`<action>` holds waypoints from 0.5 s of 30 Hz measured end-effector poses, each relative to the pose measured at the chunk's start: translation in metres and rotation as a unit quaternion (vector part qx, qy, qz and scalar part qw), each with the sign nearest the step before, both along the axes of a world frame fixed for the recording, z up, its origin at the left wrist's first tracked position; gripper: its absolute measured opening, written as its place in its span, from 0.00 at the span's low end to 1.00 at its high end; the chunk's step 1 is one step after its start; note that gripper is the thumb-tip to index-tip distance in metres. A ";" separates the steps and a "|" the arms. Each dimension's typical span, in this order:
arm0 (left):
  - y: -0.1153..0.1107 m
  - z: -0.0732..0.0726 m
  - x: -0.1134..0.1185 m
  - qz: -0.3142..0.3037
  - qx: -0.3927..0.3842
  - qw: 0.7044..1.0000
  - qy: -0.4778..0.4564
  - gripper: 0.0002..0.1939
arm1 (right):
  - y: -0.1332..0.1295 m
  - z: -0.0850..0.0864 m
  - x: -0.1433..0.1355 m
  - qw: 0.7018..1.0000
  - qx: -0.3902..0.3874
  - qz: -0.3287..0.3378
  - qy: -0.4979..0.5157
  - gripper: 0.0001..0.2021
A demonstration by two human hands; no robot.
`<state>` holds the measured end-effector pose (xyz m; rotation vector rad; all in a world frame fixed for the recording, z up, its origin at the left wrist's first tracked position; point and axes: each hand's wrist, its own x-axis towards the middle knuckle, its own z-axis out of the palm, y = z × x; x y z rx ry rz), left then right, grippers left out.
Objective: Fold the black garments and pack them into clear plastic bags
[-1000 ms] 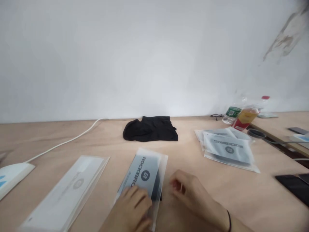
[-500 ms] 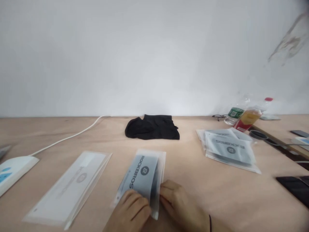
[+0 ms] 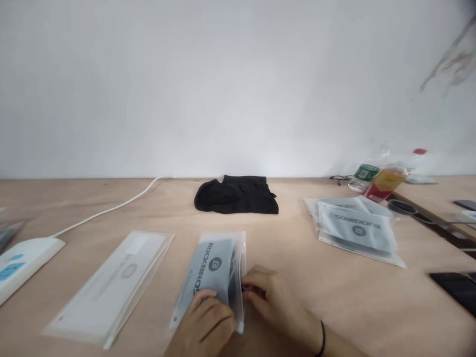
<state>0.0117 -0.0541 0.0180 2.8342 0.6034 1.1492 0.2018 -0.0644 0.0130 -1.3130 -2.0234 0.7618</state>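
Note:
A frosted zip bag [image 3: 238,248] printed ROCKBROS lies in front of me, with something dark grey inside that shows near its right side. My left hand [image 3: 208,320] is closed, fingers curled over the bag's lower part and holding it against the table. At the bag's right edge, my right hand [image 3: 269,292] pinches with thumb and forefinger. A small dark bit shows between those fingertips, too small to make out. Left of this bag lies a flat, pale zip bag [image 3: 100,292] with the same logo.
Black folded fabric [image 3: 236,196] lies near the wall. Several filled ROCKBROS bags [image 3: 357,230] are stacked at right, before two bottles [image 3: 388,183], glasses [image 3: 340,178] and a roll of tape [image 3: 401,207]. A white power strip [image 3: 28,263] with its cord is at left; a black phone-like object [image 3: 455,292] at right.
The bag in my hands has shifted slightly left. My right hand has come up a little along its right edge, and a dark bit now shows at the fingertips.

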 end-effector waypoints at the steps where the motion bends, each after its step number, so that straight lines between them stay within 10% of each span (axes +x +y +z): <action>1: 0.000 0.002 0.000 0.001 -0.001 1.000 -0.001 0.18 | -0.001 0.001 0.001 1.000 0.008 0.027 0.001 0.10; 15: -0.003 -0.004 -0.002 0.026 -0.065 0.997 -0.029 0.19 | -0.019 0.015 0.003 0.950 0.234 0.119 -0.169 0.07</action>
